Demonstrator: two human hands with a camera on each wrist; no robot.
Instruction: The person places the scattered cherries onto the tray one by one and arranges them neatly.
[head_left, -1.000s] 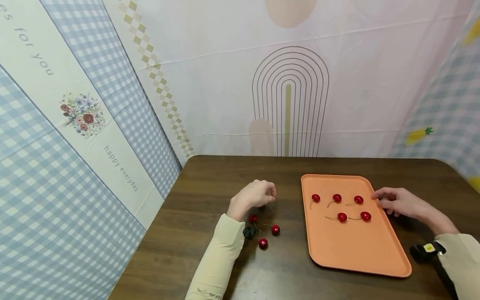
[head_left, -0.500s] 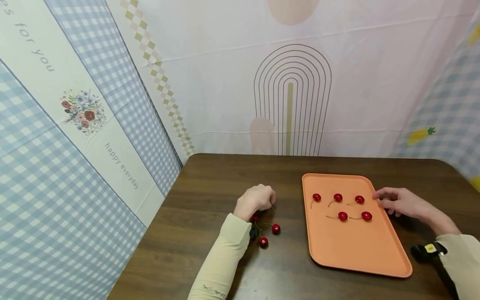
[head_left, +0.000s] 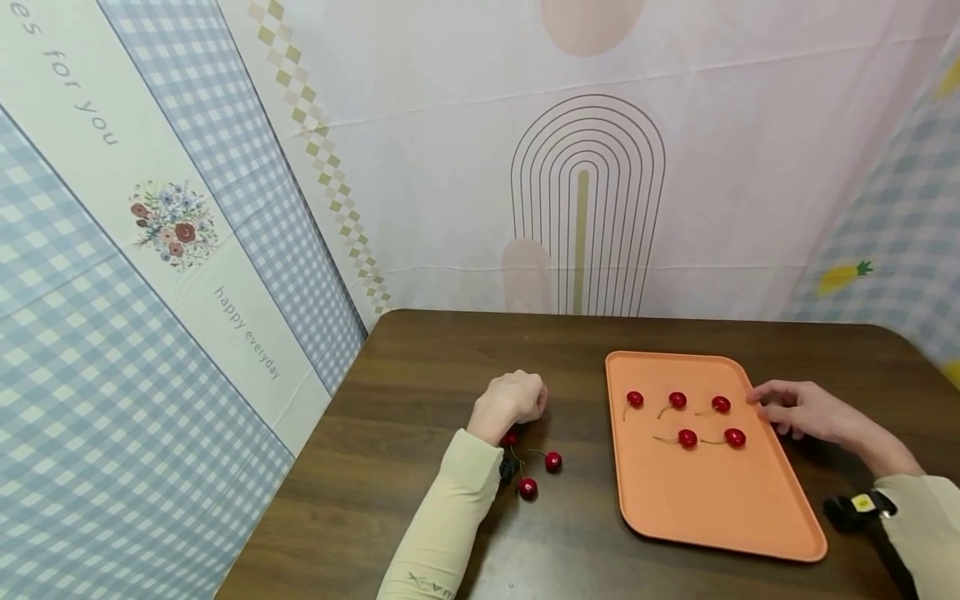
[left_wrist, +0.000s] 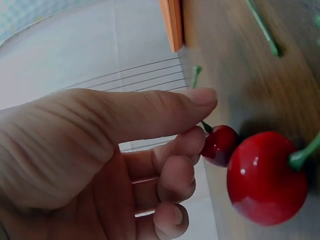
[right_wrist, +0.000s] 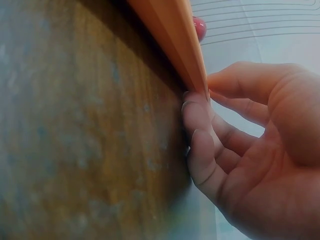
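My left hand [head_left: 510, 400] is over the left-middle of the table, its thumb and forefinger pinching the green stem of a cherry [left_wrist: 220, 145]. That cherry is hidden by the hand in the head view. In the left wrist view, a larger-looking cherry [left_wrist: 267, 178] lies in front of it. Near the left wrist are three loose cherries, among them one cherry [head_left: 553, 462] to the right and one [head_left: 528, 489] in front. My right hand [head_left: 806, 410] grips the right rim of an orange tray [head_left: 712, 508], thumb and fingers on opposite sides of the edge.
Several cherries lie in two rows on the tray, including a front-row cherry [head_left: 735, 437]. The dark wooden table [head_left: 360, 500] meets a patterned cloth [head_left: 450, 208] at its back edge. Blue checked cloth hangs on the left.
My left hand has shifted slightly right and towards the loose cherries, and its fingers have drawn in at the stem. The right hand keeps its grip on the tray.
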